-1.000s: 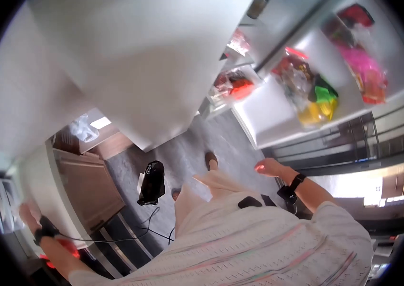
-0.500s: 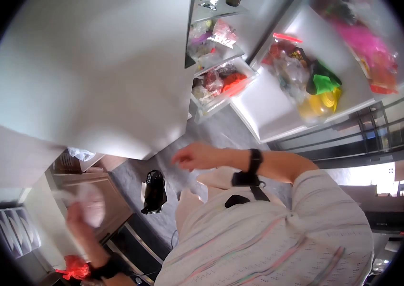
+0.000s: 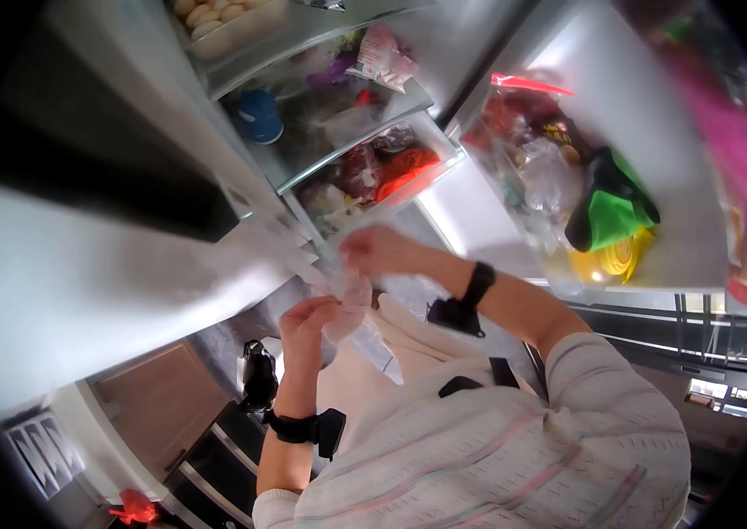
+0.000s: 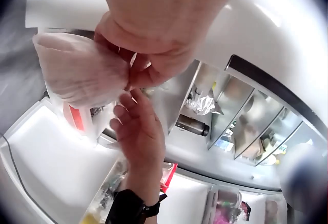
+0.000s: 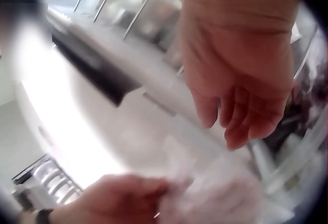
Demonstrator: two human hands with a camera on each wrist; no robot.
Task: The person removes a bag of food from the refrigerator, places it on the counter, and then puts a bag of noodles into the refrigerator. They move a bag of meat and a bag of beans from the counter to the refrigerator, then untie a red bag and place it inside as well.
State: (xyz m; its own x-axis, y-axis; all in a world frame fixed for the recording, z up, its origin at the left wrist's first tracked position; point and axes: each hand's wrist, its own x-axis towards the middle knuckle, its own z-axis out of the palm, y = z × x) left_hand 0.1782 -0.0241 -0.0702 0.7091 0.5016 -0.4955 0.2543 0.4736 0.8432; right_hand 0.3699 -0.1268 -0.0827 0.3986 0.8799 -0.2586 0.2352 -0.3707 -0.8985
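Observation:
My left hand (image 3: 305,324) pinches the gathered neck of a thin, translucent plastic bag (image 4: 79,70) with something pale pink inside. In the left wrist view the bag bulges out to the left of the fingers. My right hand (image 3: 380,250) is beside the bag's neck, its fingers loosely bent and holding nothing. The right wrist view shows that hand (image 5: 238,75) just above the blurred bag. Both hands are in front of an open fridge, close to its lower drawer (image 3: 409,189), which holds red and clear bags.
Fridge shelves above hold eggs (image 3: 215,16), a blue item (image 3: 261,116) and a white-and-red packet (image 3: 384,58). The open door at right carries bagged food, with a green and black bag (image 3: 612,212). A black bag (image 3: 258,375) stands on the floor. A red bag (image 3: 135,507) lies at lower left.
My left hand has come in from the far left with the bag to the fridge front. The right hand has moved from the right toward the middle, beside the bag. The view has shifted closer to the shelves.

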